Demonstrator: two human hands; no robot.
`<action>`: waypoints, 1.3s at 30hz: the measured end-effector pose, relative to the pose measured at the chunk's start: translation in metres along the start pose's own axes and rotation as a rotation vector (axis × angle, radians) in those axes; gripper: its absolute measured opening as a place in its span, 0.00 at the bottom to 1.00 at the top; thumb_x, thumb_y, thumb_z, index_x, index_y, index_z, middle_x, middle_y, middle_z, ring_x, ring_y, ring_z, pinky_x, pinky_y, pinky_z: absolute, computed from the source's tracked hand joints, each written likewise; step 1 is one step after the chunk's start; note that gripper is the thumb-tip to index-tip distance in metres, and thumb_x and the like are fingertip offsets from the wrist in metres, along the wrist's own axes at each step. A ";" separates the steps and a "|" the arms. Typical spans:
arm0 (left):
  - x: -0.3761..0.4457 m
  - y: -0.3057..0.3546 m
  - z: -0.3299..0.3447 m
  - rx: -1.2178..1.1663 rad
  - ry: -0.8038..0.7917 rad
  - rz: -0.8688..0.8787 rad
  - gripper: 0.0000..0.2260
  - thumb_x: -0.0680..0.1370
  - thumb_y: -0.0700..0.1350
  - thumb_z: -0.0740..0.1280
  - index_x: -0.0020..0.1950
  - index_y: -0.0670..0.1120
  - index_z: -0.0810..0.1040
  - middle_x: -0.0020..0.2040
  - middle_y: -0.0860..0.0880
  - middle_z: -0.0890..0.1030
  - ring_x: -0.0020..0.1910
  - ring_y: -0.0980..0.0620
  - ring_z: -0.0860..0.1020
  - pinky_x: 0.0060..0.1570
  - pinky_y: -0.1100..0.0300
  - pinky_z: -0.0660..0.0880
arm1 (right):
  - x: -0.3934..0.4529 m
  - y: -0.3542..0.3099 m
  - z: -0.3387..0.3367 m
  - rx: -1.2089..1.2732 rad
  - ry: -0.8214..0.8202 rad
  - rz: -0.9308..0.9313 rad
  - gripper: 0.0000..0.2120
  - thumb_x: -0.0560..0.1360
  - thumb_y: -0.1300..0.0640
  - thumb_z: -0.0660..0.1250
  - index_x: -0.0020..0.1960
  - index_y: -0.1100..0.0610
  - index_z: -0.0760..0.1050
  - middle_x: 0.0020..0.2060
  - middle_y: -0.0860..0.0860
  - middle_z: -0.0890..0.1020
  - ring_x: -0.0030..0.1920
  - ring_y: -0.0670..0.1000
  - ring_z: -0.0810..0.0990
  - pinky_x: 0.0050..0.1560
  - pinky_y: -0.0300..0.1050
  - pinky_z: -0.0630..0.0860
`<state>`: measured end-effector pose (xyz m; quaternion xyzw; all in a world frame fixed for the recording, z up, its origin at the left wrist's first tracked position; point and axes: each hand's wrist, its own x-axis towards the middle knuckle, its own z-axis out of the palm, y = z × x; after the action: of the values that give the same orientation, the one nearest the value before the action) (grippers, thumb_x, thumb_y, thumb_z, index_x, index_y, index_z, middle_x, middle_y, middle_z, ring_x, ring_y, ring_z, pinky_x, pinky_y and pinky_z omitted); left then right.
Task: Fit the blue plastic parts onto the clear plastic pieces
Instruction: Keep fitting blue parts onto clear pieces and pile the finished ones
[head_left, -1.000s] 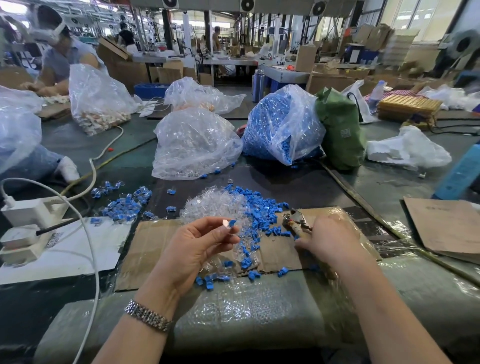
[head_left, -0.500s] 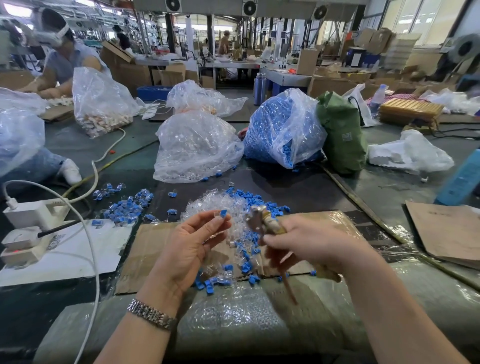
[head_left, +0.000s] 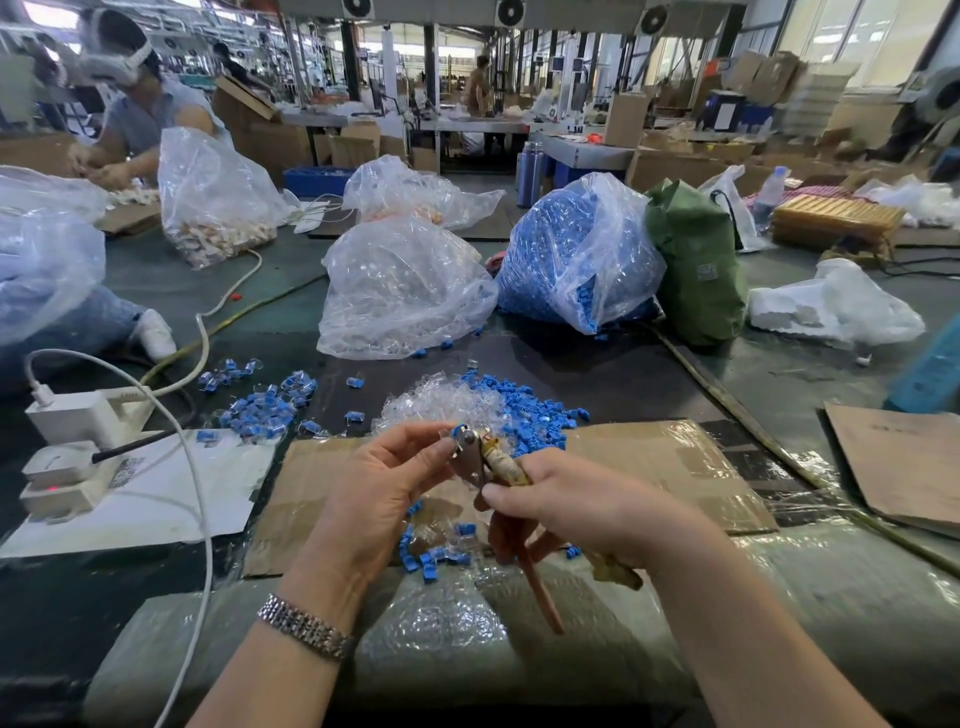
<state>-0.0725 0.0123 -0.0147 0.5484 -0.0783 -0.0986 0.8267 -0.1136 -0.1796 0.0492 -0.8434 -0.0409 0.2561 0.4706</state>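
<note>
Head view: right hand (head_left: 587, 506) has lifted the pliers (head_left: 485, 460) off the cardboard (head_left: 670, 462) and brought the nose up to the left hand (head_left: 384, 486), at 12 o'clock of both wrists. A second ago the tool lay low at 2 o'clock. Left grip pinches a blue part on a clear piece (head_left: 457, 432), now touching the plier nose. Right grip is wrapped round the handles. Looks like the press-fit squeeze comes next. Loose blue parts (head_left: 535, 410) and clear pieces (head_left: 441, 402) are heaped on the tabletop (head_left: 810, 587) at 12 o'clock; finished ones (head_left: 260, 408) at 10.
</note>
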 end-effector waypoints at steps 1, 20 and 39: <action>0.000 -0.001 0.000 0.015 -0.001 0.001 0.14 0.65 0.48 0.78 0.49 0.47 0.88 0.55 0.40 0.86 0.57 0.42 0.84 0.61 0.49 0.80 | 0.000 0.001 0.002 0.002 0.013 -0.008 0.13 0.84 0.49 0.62 0.51 0.60 0.74 0.41 0.55 0.86 0.44 0.54 0.87 0.55 0.56 0.83; 0.020 0.022 -0.061 0.637 0.792 0.287 0.10 0.78 0.38 0.71 0.57 0.50 0.81 0.54 0.44 0.84 0.37 0.54 0.82 0.31 0.66 0.77 | 0.004 0.044 -0.044 -0.482 0.594 0.213 0.14 0.80 0.44 0.66 0.45 0.54 0.71 0.38 0.50 0.77 0.38 0.53 0.75 0.39 0.46 0.70; 0.010 -0.013 0.012 1.244 -0.100 0.112 0.08 0.79 0.44 0.72 0.53 0.57 0.79 0.49 0.59 0.78 0.43 0.66 0.78 0.42 0.76 0.74 | 0.026 0.070 -0.035 -0.861 0.824 0.205 0.19 0.79 0.43 0.67 0.65 0.53 0.71 0.61 0.53 0.73 0.62 0.54 0.72 0.63 0.54 0.72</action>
<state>-0.0670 -0.0063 -0.0222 0.9167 -0.1884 -0.0166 0.3521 -0.0870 -0.2376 -0.0028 -0.9875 0.1261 -0.0870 0.0371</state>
